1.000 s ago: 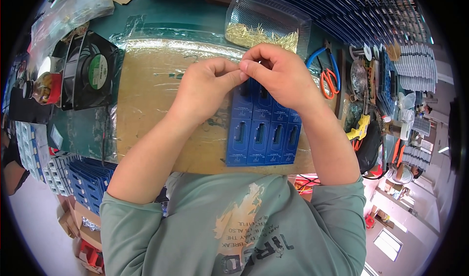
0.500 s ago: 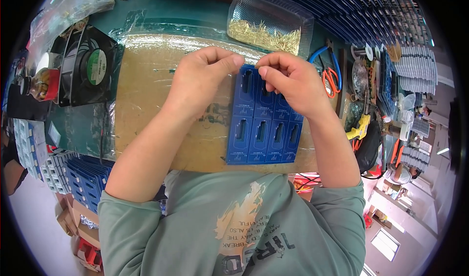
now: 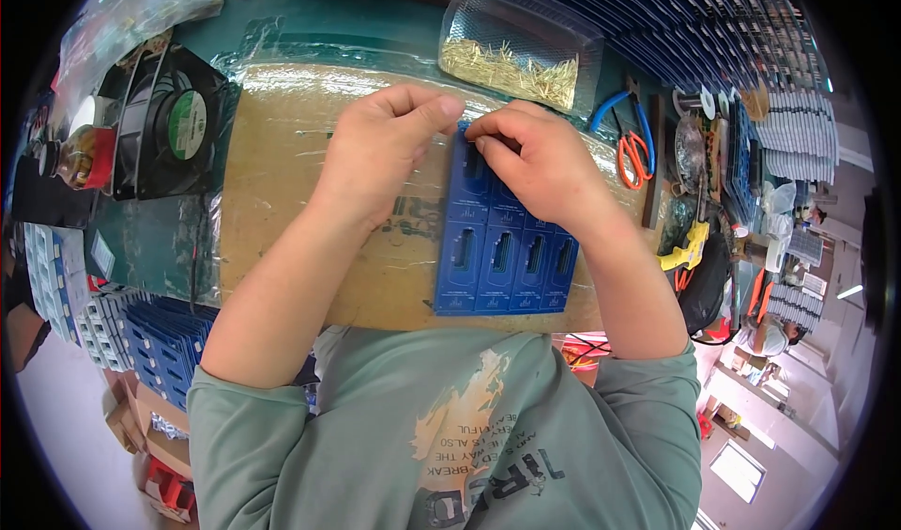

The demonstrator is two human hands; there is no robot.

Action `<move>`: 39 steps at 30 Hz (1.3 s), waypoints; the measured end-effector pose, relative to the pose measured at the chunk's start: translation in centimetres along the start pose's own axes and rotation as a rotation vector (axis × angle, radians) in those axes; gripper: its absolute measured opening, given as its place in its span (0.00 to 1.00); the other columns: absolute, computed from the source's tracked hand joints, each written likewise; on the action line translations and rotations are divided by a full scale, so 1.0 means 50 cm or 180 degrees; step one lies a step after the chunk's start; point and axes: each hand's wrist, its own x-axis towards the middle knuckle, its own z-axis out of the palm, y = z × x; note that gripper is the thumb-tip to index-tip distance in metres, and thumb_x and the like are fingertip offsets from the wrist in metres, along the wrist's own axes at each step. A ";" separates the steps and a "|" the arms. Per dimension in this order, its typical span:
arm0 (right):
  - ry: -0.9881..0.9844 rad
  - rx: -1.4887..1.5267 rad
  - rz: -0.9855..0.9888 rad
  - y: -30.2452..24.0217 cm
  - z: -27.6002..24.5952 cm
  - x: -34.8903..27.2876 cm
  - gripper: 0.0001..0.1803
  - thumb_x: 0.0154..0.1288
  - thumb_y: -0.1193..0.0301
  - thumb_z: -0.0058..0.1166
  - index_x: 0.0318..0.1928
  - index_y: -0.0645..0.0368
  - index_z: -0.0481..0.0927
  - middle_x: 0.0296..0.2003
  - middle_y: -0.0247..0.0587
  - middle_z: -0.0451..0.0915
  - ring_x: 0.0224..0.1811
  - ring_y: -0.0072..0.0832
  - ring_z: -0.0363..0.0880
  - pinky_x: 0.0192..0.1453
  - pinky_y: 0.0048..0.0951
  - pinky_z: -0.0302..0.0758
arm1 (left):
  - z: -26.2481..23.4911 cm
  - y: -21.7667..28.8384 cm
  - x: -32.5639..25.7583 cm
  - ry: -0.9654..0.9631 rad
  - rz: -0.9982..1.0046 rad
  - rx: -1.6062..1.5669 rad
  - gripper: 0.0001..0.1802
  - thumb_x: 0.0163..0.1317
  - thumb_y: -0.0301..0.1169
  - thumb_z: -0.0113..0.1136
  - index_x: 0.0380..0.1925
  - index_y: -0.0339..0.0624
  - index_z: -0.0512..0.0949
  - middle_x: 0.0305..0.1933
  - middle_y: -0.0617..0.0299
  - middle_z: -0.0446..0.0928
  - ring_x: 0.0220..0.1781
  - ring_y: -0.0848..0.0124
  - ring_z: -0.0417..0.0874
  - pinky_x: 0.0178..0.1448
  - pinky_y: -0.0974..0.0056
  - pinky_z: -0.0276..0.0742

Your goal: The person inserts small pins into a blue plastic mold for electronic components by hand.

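One blue, rectangular, slotted circuit-board panel, flat on a tan rectangular work mat, partly under the right hand; presumably light, stiff, smooth-faced, liable to crack if bent, best taken by its side edges. Left hand: thumb and forefinger nearly together beside the panel's upper left corner; right: fingers curled close over its top edge, hiding the upper right; any small part gripped by either cannot be made out.

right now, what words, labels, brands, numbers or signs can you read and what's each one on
Wording left uncopied:
Green shirt: dark lettering, partly legible
Black fan: round label, print too small to read
Blue board panel: tiny pale print, too small to read
Brown work surface: dark marks, too worn to read
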 end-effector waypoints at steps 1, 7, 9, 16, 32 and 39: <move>0.0017 -0.0019 0.0027 -0.001 0.000 0.000 0.10 0.64 0.69 0.54 0.42 0.58 0.85 0.39 0.47 0.82 0.43 0.45 0.82 0.49 0.39 0.77 | -0.001 -0.002 0.001 0.0007 0.0001 -0.0006 0.10 0.61 0.35 0.68 0.34 0.39 0.83 0.27 0.71 0.77 0.25 0.84 0.65 0.29 0.75 0.61; 0.0065 0.0138 0.0173 -0.002 0.004 0.002 0.12 0.63 0.71 0.52 0.44 0.60 0.83 0.36 0.47 0.83 0.39 0.43 0.83 0.46 0.38 0.78 | -0.005 -0.005 0.002 -0.0066 0.0094 0.0007 0.10 0.62 0.36 0.68 0.35 0.40 0.83 0.29 0.70 0.79 0.26 0.84 0.66 0.29 0.74 0.62; 0.0031 0.0334 0.0371 -0.008 0.003 0.004 0.13 0.62 0.72 0.52 0.46 0.60 0.82 0.35 0.46 0.84 0.38 0.43 0.83 0.44 0.37 0.78 | -0.005 -0.004 0.002 -0.0083 0.0088 0.0042 0.11 0.62 0.36 0.68 0.35 0.40 0.83 0.31 0.70 0.80 0.27 0.84 0.67 0.30 0.74 0.63; -0.0118 0.0208 0.0507 -0.016 -0.003 0.013 0.15 0.59 0.73 0.52 0.47 0.59 0.80 0.31 0.44 0.83 0.35 0.41 0.82 0.40 0.39 0.76 | -0.005 -0.005 0.002 -0.0079 0.0117 0.0104 0.12 0.62 0.37 0.68 0.36 0.38 0.83 0.32 0.68 0.81 0.27 0.83 0.68 0.31 0.75 0.65; -0.0166 -0.0286 0.0577 -0.035 -0.017 0.016 0.10 0.61 0.68 0.59 0.41 0.58 0.82 0.35 0.43 0.82 0.37 0.40 0.82 0.42 0.38 0.77 | 0.000 -0.002 -0.001 -0.0017 0.0149 0.0221 0.11 0.63 0.33 0.67 0.36 0.35 0.83 0.32 0.66 0.81 0.34 0.81 0.75 0.39 0.73 0.71; 0.0596 0.0746 0.0210 -0.039 -0.028 0.025 0.11 0.61 0.66 0.60 0.41 0.59 0.84 0.34 0.44 0.81 0.34 0.36 0.80 0.41 0.34 0.77 | 0.012 0.014 -0.010 -0.0015 -0.0053 0.0781 0.12 0.63 0.34 0.67 0.36 0.34 0.83 0.30 0.66 0.81 0.31 0.79 0.77 0.36 0.72 0.73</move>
